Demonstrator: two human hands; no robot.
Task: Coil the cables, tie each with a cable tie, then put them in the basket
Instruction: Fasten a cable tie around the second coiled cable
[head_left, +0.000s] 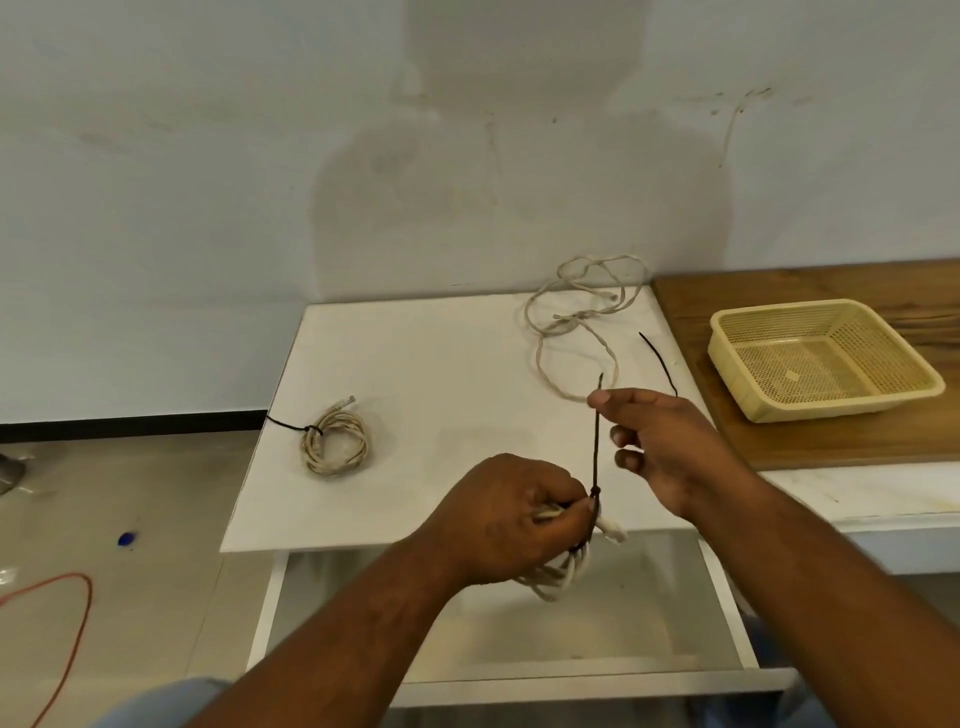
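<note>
My left hand (511, 517) grips a coiled beige cable (558, 574) above the table's front edge. A black cable tie (596, 447) is looped round that coil and its tail stands straight up. My right hand (660, 441) pinches the tail near its top between thumb and forefinger. A second beige coil (337, 439), bound with a black tie, lies on the white table (415, 353) at the left. A loose uncoiled beige cable (582, 322) sprawls at the table's back right. The yellow mesh basket (727, 332) stands on the wooden top to the right and holds nothing.
A spare black cable tie (658, 361) lies on the table near its right edge. The wooden surface (810, 436) adjoins the table on the right. An orange cord (78, 613) and a small blue object (126, 538) lie on the floor at left.
</note>
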